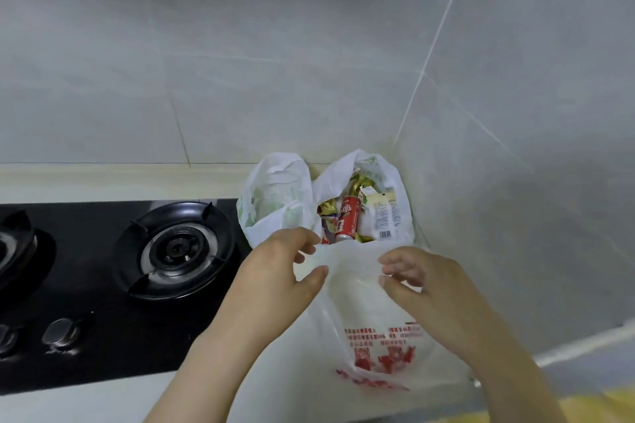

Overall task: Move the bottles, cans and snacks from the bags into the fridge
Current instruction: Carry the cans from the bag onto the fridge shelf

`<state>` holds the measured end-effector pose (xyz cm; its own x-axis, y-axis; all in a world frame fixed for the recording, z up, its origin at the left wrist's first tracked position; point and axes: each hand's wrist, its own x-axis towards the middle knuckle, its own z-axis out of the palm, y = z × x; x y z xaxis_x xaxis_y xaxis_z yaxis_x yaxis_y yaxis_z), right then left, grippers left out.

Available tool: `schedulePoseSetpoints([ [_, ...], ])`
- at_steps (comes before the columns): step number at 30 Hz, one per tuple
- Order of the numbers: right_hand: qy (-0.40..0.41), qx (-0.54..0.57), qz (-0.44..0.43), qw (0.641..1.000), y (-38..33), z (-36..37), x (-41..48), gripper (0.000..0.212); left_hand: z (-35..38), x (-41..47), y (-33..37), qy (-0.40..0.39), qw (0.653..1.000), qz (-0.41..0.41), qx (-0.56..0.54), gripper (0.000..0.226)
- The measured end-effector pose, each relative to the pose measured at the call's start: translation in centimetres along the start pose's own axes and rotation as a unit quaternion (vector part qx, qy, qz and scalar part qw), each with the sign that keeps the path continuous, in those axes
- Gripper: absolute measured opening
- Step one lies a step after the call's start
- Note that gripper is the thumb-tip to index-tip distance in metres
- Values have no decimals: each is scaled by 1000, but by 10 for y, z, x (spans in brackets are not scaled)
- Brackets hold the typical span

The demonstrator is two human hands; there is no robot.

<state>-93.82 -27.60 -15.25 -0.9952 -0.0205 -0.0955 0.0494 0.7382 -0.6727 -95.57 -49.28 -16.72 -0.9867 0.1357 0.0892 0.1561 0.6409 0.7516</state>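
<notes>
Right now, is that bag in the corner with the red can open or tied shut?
Open. The corner bag has its mouth spread wide, so a red can and gold wrappers show inside it.

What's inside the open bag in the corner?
A red can, gold wrappers and a white labelled packet show at the top; anything beneath them is covered.

Black gas hob (103,336) sat on left. One burner (175,249) was in full view, a second (13,244) cut off at left edge. Two knobs (62,335) sat near. Pale countertop (103,182) ran behind, grey tiled wall (240,45) beyond.
</notes>
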Motion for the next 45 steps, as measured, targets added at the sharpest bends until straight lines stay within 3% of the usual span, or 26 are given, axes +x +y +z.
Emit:
schedulePoseSetpoints([
  [22,-48,61,-7,997,83,-28,183,21,86,155,-3,5,997,-53,47,23],
  [32,-34,36,52,997,103,2,236,27,108,213,-48,-54,994,-54,78,28],
  [42,-99,-9,78,992,121,43,264,19,148,222,-85,-80,993,-72,48,8],
  [45,-106,-20,81,991,125,54,271,21,154,221,-96,-89,989,-89,76,12],
])
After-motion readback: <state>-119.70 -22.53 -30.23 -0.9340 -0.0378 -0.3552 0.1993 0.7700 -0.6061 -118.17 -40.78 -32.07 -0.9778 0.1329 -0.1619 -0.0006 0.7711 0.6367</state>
